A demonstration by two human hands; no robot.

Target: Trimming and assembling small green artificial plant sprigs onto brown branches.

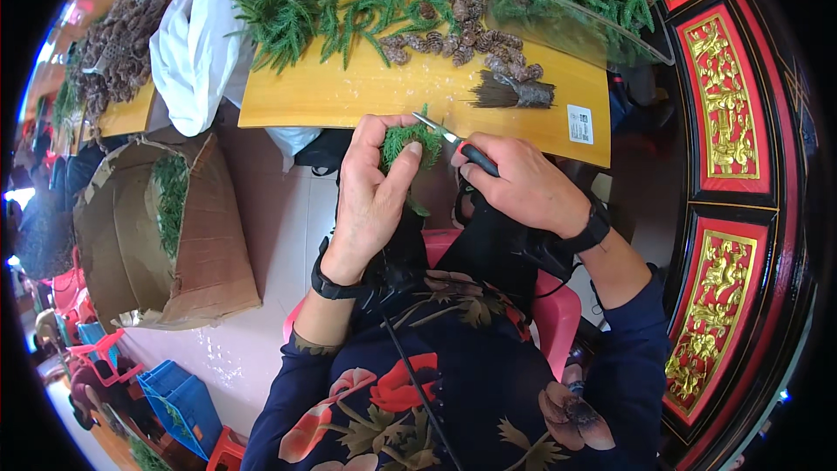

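In front of my body, just off the near table edge, my left hand (370, 187) pinches a small bunch of green artificial pine sprigs (403, 141) between thumb and fingers. My right hand (527, 185) grips pliers (475, 157) with black-and-red handles and pointed metal jaws. The tips of the pliers touch the upper part of the sprigs, near my left fingertips. Whether the jaws are closed on a stem is too small to make out. Pine sprigs (275, 22) lie loose on the yellow table (349, 100), beside several brown pine cones (466, 9).
A bundle of dark wire stems (514, 92) lies near the table's right edge. Beyond it stands a clear bin (567, 30) of green sprigs. White plastic (196, 52) hangs at the left, above an open cardboard box (209, 253). Red-and-gold carved panels (724, 105) line the right.
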